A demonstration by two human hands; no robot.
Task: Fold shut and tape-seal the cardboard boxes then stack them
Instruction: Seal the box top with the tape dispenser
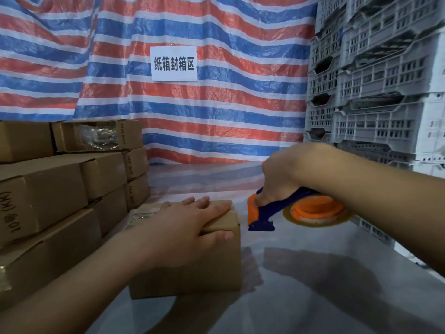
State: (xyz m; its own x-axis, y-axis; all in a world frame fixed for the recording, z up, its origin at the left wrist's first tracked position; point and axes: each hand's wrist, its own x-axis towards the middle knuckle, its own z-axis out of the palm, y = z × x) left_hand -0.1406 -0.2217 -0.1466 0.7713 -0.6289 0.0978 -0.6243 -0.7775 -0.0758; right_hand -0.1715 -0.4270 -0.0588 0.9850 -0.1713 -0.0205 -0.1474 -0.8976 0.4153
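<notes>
Cardboard box point(192, 266) sits on the grey tabletop point(313, 297), its top pressed flat by the left hand point(190, 220), fingers straight, thumb over the near top edge. The right hand point(279, 179), palm down, clenches the blue-and-orange tape dispenser point(296, 210) held just right of the box's top right edge. Stacked boxes point(60, 189) border the left; open tabletop lies to the right.
</notes>
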